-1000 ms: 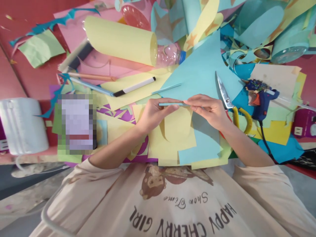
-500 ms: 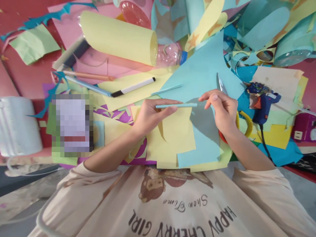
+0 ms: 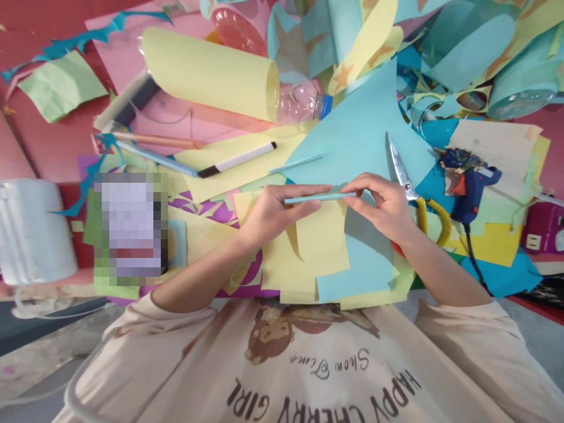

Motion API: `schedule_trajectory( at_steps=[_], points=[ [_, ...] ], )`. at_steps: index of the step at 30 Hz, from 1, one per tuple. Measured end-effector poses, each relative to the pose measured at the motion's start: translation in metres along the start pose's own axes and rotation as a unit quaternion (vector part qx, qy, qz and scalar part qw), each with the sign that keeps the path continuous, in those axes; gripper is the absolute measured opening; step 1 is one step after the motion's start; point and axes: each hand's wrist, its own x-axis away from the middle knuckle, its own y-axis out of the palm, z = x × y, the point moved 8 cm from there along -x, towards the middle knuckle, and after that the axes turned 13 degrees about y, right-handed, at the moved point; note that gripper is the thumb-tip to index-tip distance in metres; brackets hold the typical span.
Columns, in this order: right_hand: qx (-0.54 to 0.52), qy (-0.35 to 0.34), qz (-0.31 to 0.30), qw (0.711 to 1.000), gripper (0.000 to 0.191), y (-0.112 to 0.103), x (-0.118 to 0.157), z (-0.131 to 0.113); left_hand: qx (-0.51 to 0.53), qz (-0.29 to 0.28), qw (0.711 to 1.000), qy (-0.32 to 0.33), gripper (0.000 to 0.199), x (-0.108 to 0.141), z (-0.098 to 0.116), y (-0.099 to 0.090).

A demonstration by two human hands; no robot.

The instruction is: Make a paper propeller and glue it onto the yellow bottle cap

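A thin light-blue paper strip [image 3: 328, 197], seemingly folded or rolled, stretches level between both hands. Its left part lies between the thumb and fingers of my left hand [image 3: 282, 205]. At the strip's right end, my right hand [image 3: 381, 202] pinches with thumb and fingertips. Beneath them are yellow paper sheets [image 3: 317, 241] and a light-blue sheet [image 3: 365, 258]. Another narrow blue strip [image 3: 296, 164] rests just beyond the hands. Scissors [image 3: 412, 191] with yellow handles lie beside my right hand, blades pointing away and partly hidden by the forearm.
A bottle wrapped in yellow paper [image 3: 211, 73] lies at the back, with a black-and-white marker [image 3: 238, 160] in front. On the right sits a blue glue gun [image 3: 476, 188] with its cord. A blurred-out rectangular item [image 3: 132, 229] and a white case [image 3: 37, 229] are at left.
My right hand has moved left and closed on the right end of the paper strip, which was free before. More of the scissors now shows.
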Motion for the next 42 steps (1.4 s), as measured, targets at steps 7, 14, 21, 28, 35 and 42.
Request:
schedule_trajectory(
  at_steps=[7,14,21,28,35,42],
  points=[
    [-0.001,0.001,-0.003,1.0,0.003,0.0,0.002,0.0,0.029,-0.014,0.999,0.011,0.021,-0.002,-0.002,0.002],
    [-0.004,-0.027,0.005,1.0,0.014,-0.001,0.003,0.001,0.043,-0.012,0.999,-0.002,0.02,-0.003,-0.004,0.004],
    [0.004,-0.05,0.013,0.999,0.024,-0.003,0.003,-0.002,0.05,-0.009,0.999,-0.001,0.024,-0.003,-0.009,0.003],
    [-0.035,-0.022,-0.034,0.999,0.011,-0.004,0.002,-0.001,0.063,-0.003,0.998,-0.016,0.027,-0.003,-0.018,0.003],
    [-0.107,0.054,0.024,0.992,0.005,-0.016,-0.004,0.012,0.061,-0.007,0.998,-0.01,0.03,-0.001,-0.021,0.004],
    [-0.105,0.104,0.054,0.988,0.017,-0.018,-0.006,0.025,0.068,-0.024,0.997,0.009,0.025,-0.002,-0.02,0.006]
  ],
)
